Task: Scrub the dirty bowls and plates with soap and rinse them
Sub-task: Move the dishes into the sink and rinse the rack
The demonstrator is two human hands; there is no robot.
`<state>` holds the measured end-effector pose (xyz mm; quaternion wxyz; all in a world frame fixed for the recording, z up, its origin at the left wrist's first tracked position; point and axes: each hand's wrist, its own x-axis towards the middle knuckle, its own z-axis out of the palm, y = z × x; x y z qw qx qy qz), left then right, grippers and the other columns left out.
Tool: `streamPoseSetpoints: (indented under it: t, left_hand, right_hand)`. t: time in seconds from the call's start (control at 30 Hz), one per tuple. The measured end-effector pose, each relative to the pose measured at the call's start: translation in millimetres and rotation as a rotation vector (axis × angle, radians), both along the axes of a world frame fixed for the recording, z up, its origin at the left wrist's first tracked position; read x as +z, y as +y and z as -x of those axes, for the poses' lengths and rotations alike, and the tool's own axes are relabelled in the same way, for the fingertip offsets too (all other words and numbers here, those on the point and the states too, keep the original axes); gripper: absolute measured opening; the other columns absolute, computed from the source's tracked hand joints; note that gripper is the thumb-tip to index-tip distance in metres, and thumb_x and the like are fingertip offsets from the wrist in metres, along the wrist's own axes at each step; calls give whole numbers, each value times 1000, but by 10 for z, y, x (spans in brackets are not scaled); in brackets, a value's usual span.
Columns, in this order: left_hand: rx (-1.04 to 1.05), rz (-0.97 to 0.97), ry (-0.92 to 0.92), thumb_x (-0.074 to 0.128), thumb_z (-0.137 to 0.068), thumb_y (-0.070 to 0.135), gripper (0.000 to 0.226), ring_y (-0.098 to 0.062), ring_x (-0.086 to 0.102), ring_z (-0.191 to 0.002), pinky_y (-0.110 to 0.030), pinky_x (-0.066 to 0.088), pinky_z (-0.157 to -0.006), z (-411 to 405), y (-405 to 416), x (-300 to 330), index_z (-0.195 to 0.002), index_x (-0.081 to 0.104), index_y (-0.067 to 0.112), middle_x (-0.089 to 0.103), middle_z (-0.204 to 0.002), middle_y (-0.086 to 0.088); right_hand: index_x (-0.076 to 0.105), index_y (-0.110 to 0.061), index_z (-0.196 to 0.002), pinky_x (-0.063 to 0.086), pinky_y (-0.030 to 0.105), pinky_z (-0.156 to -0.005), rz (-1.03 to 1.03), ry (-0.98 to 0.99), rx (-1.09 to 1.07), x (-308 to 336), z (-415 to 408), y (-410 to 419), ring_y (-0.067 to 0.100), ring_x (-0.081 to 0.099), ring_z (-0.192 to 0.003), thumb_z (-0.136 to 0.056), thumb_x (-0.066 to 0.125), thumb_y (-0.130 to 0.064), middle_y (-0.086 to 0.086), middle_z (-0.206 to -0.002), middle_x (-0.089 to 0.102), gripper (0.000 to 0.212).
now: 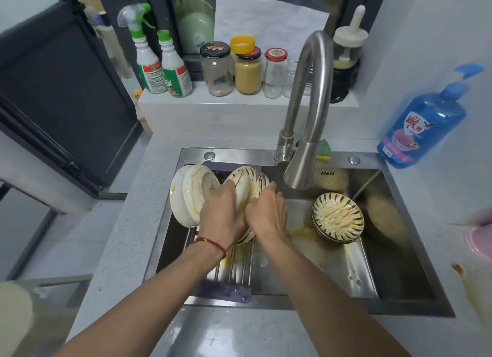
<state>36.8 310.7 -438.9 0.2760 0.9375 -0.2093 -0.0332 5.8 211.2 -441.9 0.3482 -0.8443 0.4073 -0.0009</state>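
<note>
Two forearms reached over the sink (415, 300). The left hand (222, 213) gripped a striped bowl (243, 182) standing on edge on the drying rack (234, 266); the right hand (266, 213) lay against the same stack, its finger position apparently curled but obscured. White plates (186, 197) leaned just left. Stacked striped bowls (337, 216) sat in the basin, right of the hands. Behind rose the faucet (306, 111).

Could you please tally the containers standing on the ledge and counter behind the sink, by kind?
Spray bottles: 2
Lidded glass jars: 3, with black, yellow and red lids
Pump jar: 1
Blue soap bottle: 1
Total: 7. Some small clear glassware behind the faucet is too hidden to count.
</note>
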Motion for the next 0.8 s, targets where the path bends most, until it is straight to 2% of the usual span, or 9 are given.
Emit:
streamPoseSetpoints:
  t: [0.2,0.27,0.33,0.4,0.5,0.57,0.63,0.7,0.8]
  left_hand:
    - [-366,-92,-214,75,-77,4,52,-33,56,-80,-37,29,-54,455,-277,-102,-96,31,25,50,-96,-4]
    - [-448,-106,-279,81,-74,7,51,-30,55,-79,-35,30,-51,576,-423,-171,-99,39,20,52,-93,-3]
    - [-521,-64,-388,79,-83,22,34,-28,56,-77,-34,38,-52,644,-624,-267,-98,48,17,57,-90,-3]
    - [-596,-48,-439,57,-99,43,24,-28,58,-88,-39,47,-68,755,-805,-373,-100,55,19,62,-98,-1]
    - [-488,-71,-143,24,-103,65,55,-27,47,-132,-54,38,-104,876,-972,-518,-117,61,27,57,-136,1]
    - [-245,-71,90,26,-96,71,66,-31,25,-150,-59,25,-120,859,-1194,-822,-142,49,29,35,-159,-5]
    - [52,130,539,58,-80,63,89,-36,33,-147,-57,32,-120,799,-1439,-1046,-155,30,21,33,-160,-12]
    - [322,439,1007,77,-78,32,81,-38,61,-124,-62,50,-105,742,-1651,-1284,-148,38,14,59,-141,-16]
    - [385,575,1224,84,-75,28,60,-38,72,-110,-66,54,-96,646,-1855,-1837,-130,62,26,73,-124,-12]
  right_hand:
    - [62,-18,-122,47,31,-85,-278,-172,-140,-163,447,-441,29,64,-106,-89,61,-24,5,-110,70,33]
    - [65,-23,-116,52,36,-92,-376,-226,-207,-228,651,-598,23,65,-103,-82,62,-20,-1,-105,70,35]
    - [67,-26,-109,56,45,-96,-456,-290,-277,-319,860,-807,20,67,-101,-74,60,-16,-3,-103,74,38]
    - [70,-27,-105,58,48,-95,-531,-365,-344,-406,1071,-1040,18,70,-101,-72,59,-14,-6,-101,76,38]
    - [72,-25,-118,57,47,-98,-574,-378,-419,-563,1322,-1352,18,69,-108,-75,62,-16,-7,-109,76,45]
    - [69,-29,-126,56,48,-100,-602,-353,-454,-735,1472,-1641,17,68,-112,-81,61,-16,-8,-114,75,47]
    - [69,-30,-128,56,48,-100,-631,-323,-471,-894,1568,-1853,17,66,-115,-90,58,-10,-9,-116,74,44]
    - [68,-31,-129,56,46,-100,-673,-315,-457,-994,1629,-2010,15,66,-116,-95,56,-4,-9,-119,74,45]
    - [66,-32,-132,55,48,-101,-733,-292,-442,-1245,1649,-2304,15,66,-117,-96,57,0,-8,-122,73,49]
